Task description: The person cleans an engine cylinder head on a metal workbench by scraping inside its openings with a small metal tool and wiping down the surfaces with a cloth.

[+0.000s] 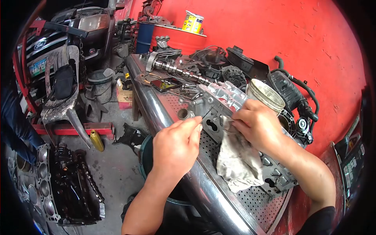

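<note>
My left hand (178, 143) is closed on a thin dark tool (205, 115), whose tip points at the side of a grey metal cylinder head (213, 131). Pinched in my right hand (256, 121) is a stained whitish rag (238, 160), which hangs down over the cylinder head. The cylinder head lies at a slant on a perforated metal bench (254, 201). A short round metal piece (183, 114) is just above my left hand. Behind my right hand stands an open, dirty white can (266, 94).
A camshaft (176, 70), a phone (166, 84) and engine parts crowd the bench's far end. Below the rounded bench edge sits a dark bucket (147, 152). On the floor at left are an engine block (45, 184), a chair (70, 105) and a person's legs (15, 121).
</note>
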`<state>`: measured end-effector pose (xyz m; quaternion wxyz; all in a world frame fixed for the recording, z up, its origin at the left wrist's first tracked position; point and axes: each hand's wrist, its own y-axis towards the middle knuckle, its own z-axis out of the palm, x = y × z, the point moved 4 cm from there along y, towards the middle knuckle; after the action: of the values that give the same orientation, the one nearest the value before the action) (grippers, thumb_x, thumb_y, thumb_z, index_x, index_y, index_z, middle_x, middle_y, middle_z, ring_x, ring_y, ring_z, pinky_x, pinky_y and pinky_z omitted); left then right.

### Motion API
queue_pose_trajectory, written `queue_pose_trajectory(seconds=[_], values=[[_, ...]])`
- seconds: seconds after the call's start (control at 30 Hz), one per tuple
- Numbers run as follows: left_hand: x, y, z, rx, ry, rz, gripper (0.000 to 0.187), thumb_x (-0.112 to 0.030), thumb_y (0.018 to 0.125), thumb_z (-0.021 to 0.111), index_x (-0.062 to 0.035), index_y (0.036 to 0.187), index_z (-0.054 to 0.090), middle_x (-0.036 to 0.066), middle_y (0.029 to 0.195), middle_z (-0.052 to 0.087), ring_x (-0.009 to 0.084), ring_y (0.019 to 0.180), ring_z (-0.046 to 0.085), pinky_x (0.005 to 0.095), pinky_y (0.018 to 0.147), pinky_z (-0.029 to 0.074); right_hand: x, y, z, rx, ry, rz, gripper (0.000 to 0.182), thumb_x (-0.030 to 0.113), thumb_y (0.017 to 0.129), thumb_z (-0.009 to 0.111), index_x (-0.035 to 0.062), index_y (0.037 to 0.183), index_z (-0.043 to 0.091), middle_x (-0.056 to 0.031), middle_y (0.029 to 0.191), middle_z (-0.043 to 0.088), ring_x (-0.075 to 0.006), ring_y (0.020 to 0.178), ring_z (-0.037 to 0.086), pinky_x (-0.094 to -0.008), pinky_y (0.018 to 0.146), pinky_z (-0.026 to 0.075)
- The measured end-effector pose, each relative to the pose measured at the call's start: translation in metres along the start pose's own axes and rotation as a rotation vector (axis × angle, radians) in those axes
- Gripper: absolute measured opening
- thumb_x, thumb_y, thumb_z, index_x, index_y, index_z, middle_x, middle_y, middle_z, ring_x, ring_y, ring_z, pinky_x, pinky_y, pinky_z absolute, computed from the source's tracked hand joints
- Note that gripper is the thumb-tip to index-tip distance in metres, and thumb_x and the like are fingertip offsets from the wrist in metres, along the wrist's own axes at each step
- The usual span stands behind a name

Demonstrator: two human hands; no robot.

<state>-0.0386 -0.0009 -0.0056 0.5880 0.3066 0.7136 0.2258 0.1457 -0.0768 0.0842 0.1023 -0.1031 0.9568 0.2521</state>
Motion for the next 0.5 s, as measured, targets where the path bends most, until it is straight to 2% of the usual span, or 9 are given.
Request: queue_pose_trajectory(seconds=[0.07,0.13,0.2,0.23,0.37,0.47,0.5], values=[[-0.008,-0.003,-0.012,0.067,0.002,-0.029,0.019,-0.007,0.092,0.069,0.0022,0.108,0.075,0.022,0.094,0.075,0.0325,0.083,0.076,0.0353,0.075,0.058,0.001,0.012,0.018,0.033,-0.052,0.01,0.01,0.016,0.082,0.071,0.0081,0.087,0.075,-0.0101,0.089,0.067,-0.0313,0.091,0.065,-0.0437,0.08,0.051],[-0.005,-0.006,-0.009,0.092,0.041,-0.01,0.019,-0.01,0.092,0.07,-0.0009,0.107,0.076,0.02,0.094,0.075,0.034,0.083,0.075,0.0377,0.074,0.058,0.002,0.022,0.03,0.07,-0.097,0.013,0.011,0.017,0.082,0.07,0.0086,0.086,0.076,-0.0104,0.09,0.068,-0.0312,0.094,0.066,-0.0444,0.082,0.052],[0.006,-0.011,0.013,0.21,0.167,-0.056,0.017,-0.014,0.092,0.07,-0.0056,0.106,0.077,0.017,0.095,0.075,0.035,0.085,0.074,0.0408,0.075,0.058,0.001,0.03,0.036,0.046,-0.169,0.033,0.015,0.02,0.083,0.073,0.0093,0.092,0.077,-0.0091,0.087,0.066,-0.0333,0.09,0.066,-0.0459,0.082,0.051],[0.013,-0.012,0.026,0.19,0.186,-0.053,0.017,-0.018,0.092,0.069,-0.0099,0.106,0.077,0.015,0.096,0.075,0.0354,0.086,0.072,0.0435,0.076,0.058,0.001,0.031,0.037,0.026,-0.171,0.025,0.015,0.021,0.083,0.074,0.0101,0.092,0.077,-0.0088,0.086,0.065,-0.0324,0.089,0.066,-0.0452,0.08,0.05],[0.033,-0.016,0.063,0.147,0.116,-0.041,0.018,-0.018,0.093,0.069,-0.0109,0.109,0.076,0.014,0.094,0.075,0.0361,0.084,0.072,0.0438,0.075,0.058,0.003,0.025,0.037,0.011,-0.179,0.04,0.017,0.024,0.083,0.074,0.0098,0.092,0.077,-0.0082,0.084,0.065,-0.0311,0.086,0.066,-0.0446,0.078,0.049],[0.036,-0.014,0.074,0.081,0.23,0.075,0.021,-0.015,0.091,0.07,-0.0122,0.111,0.075,0.011,0.087,0.071,0.0346,0.077,0.071,0.0439,0.07,0.057,0.019,0.015,0.026,0.07,-0.289,-0.04,0.024,0.028,0.084,0.074,0.0084,0.097,0.075,-0.0066,0.089,0.063,-0.0282,0.09,0.064,-0.0451,0.079,0.047],[0.037,-0.013,0.075,0.035,0.309,0.146,0.024,-0.014,0.089,0.071,-0.0125,0.112,0.075,0.009,0.085,0.067,0.0326,0.075,0.069,0.0437,0.068,0.057,0.035,0.005,0.018,0.143,-0.333,-0.076,0.028,0.03,0.084,0.074,0.0079,0.101,0.075,-0.0074,0.096,0.064,-0.028,0.096,0.062,-0.0452,0.083,0.047]])
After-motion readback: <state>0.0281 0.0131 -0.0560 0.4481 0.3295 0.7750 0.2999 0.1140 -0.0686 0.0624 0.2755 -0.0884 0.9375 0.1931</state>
